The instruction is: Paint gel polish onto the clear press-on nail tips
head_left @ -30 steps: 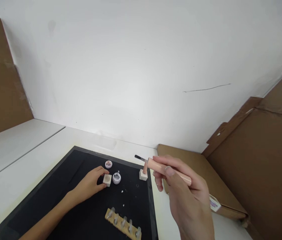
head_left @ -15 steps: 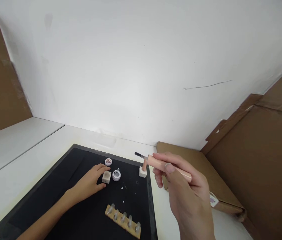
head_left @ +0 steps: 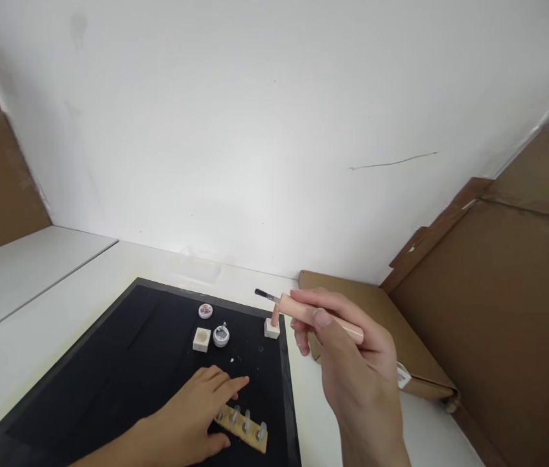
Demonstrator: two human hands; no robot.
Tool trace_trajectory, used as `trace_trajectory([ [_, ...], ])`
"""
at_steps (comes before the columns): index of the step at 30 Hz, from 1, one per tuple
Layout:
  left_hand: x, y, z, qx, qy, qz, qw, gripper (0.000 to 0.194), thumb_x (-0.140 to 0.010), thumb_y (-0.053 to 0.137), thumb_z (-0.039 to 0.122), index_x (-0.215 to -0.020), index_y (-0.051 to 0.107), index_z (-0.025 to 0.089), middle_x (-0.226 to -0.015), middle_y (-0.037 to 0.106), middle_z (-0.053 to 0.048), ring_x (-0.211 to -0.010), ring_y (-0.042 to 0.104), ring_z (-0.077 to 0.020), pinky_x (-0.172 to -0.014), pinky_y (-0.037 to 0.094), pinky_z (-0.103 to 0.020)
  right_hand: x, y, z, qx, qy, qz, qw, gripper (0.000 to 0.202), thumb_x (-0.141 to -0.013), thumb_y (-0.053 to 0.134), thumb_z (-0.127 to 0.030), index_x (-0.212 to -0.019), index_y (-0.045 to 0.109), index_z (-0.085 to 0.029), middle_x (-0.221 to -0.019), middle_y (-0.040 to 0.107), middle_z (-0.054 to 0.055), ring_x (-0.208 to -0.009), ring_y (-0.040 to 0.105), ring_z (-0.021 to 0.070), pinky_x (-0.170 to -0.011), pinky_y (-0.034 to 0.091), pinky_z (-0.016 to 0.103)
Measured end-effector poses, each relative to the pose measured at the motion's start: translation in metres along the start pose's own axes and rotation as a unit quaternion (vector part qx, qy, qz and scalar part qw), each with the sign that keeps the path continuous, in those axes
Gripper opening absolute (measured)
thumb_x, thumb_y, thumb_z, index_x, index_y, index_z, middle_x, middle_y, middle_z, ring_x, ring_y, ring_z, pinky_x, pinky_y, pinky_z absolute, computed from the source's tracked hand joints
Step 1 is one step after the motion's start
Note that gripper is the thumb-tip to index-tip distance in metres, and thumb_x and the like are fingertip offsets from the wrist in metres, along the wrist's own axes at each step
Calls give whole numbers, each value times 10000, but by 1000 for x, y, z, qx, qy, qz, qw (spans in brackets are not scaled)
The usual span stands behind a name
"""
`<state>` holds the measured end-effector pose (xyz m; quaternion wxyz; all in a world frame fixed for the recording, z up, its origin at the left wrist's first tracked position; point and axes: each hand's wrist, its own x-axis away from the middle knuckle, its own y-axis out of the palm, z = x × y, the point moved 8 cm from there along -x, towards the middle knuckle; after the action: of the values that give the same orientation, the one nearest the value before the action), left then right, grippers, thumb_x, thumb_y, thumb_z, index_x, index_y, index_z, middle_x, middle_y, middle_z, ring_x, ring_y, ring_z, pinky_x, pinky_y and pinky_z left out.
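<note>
My right hand (head_left: 359,363) is closed round the pink handle of a nail polish brush (head_left: 298,310), held up with its dark bristles pointing left. Low on the black mat, my left hand (head_left: 196,405) reaches over the left end of a tan strip (head_left: 255,442), thumb and fingers apart. Several clear nail tips (head_left: 247,421) stand on that strip; the hand hides its left end. Beyond the brush, a white block (head_left: 271,329) bears an upright pinkish-brown nail tip (head_left: 275,314).
On the black mat (head_left: 123,363) are a pale square block (head_left: 201,340), a small round pot (head_left: 221,336) with grey contents and a round white pot (head_left: 205,311) with a patterned top. A flat cardboard box (head_left: 347,288) lies at right, below tall cardboard (head_left: 522,272). A white wall (head_left: 235,130) rises behind.
My left hand has left the pale square block and come nearer and to the right, over the tan strip. My right hand still holds the brush in much the same place. The view has shifted slightly.
</note>
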<state>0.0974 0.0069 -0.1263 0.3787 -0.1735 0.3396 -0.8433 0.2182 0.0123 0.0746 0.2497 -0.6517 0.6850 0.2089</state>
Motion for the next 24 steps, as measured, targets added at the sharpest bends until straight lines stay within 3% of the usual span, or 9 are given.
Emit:
trace_trajectory([
  [8,-13,19,-5,-26,-16,16,999,728,-627,534,66,-1340,435,171,-1034,642,-67,-983,517,-250,-916,390,-390,0,2,0,-19,17,-16,1000,162,-850,582,-266,-871,742,-278,-801,708,18,-539,586,114,-445,475,225],
  [24,-19,15,3,-91,6,15,996,614,-746,436,62,-1356,409,118,-989,663,-96,-949,548,-241,-903,406,-399,1,3,0,-22,15,-25,999,160,-865,579,-282,-899,735,-299,-835,702,2,-547,579,81,-488,494,187],
])
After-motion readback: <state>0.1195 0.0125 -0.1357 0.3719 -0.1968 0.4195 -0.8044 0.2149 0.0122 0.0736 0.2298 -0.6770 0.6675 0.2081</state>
